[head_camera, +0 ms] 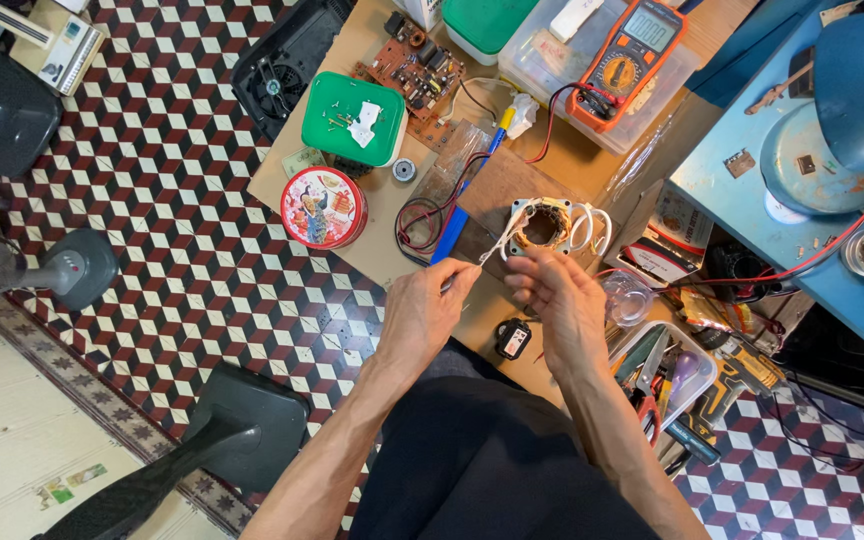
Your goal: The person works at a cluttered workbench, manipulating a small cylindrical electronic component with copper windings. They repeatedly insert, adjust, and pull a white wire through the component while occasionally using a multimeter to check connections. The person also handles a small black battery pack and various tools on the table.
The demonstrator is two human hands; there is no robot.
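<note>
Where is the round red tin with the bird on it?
In the head view, the round red tin sits on the brown cardboard mat's left edge, just below the green lid and left of the person's left hand.
</note>
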